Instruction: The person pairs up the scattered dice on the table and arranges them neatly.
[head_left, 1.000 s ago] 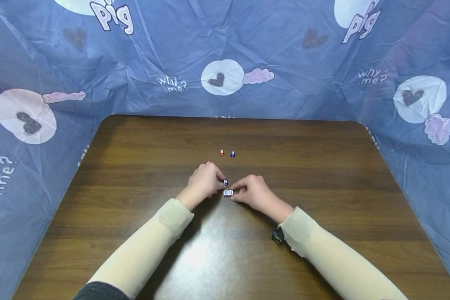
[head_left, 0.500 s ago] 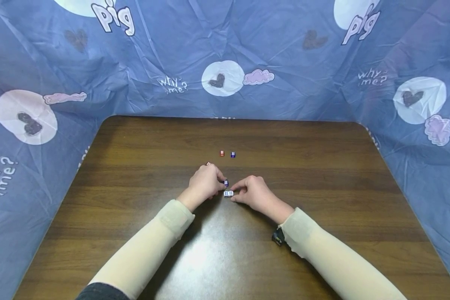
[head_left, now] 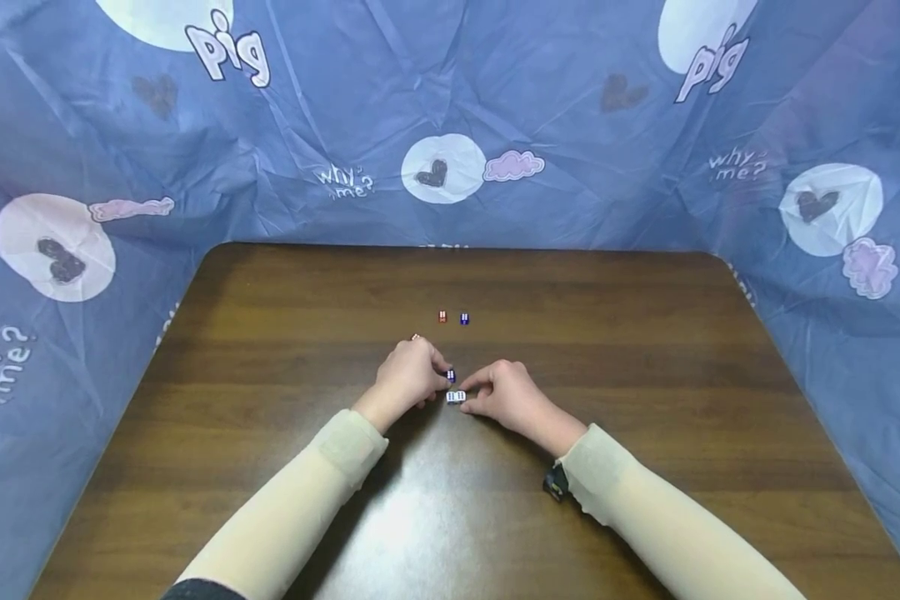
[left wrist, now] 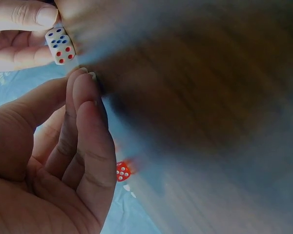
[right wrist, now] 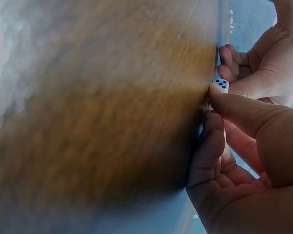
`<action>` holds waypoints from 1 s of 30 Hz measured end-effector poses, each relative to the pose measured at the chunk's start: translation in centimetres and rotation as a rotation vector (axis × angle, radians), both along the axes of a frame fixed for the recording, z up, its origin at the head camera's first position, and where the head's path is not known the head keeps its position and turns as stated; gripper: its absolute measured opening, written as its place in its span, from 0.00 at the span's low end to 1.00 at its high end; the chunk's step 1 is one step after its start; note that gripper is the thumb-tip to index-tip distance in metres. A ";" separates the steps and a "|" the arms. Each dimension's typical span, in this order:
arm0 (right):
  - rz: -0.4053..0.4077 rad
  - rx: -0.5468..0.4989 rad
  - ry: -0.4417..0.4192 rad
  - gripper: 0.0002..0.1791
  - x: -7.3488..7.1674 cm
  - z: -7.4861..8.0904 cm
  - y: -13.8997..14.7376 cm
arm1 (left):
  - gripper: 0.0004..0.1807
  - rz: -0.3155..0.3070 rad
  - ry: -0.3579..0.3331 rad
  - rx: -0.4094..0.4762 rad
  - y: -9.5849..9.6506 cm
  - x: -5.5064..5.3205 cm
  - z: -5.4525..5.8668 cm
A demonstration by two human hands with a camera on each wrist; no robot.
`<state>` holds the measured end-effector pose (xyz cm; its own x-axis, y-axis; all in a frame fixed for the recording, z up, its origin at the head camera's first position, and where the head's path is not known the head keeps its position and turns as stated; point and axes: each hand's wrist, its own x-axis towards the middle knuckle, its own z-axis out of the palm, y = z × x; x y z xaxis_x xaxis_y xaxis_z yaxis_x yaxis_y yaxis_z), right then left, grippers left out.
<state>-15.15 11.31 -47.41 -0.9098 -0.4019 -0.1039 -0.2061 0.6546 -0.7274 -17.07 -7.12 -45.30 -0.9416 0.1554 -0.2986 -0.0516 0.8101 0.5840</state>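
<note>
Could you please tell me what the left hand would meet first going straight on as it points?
Beyond the blue die it seems to pinch, probably the right hand, though depth is unclear.

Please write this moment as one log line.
left hand: pinches nearer blue die; right hand: holds white dice; farther red die, farther blue die: on table

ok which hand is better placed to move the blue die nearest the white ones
The left hand, most likely: it appears to pinch that blue die, while the right hand is busy at the white dice.
</note>
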 end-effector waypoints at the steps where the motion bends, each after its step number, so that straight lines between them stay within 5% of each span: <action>1: 0.001 -0.001 0.000 0.11 0.1 0.0 0.0 | 0.09 0.000 0.000 0.001 0.0 0.1 -0.1; 14: 0.011 -0.014 -0.022 0.10 0.6 -0.8 -0.1 | 0.08 -0.001 0.006 0.003 -0.2 1.0 -0.5; 30: 0.021 -0.011 0.015 0.13 0.0 -0.1 0.5 | 0.08 0.001 0.024 0.007 -0.1 0.1 -0.5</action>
<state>-15.13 11.79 -47.47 -0.9025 -0.4222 -0.0858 -0.2310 0.6422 -0.7309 -16.98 -7.19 -45.76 -0.9487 0.1565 -0.2747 -0.0381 0.8061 0.5906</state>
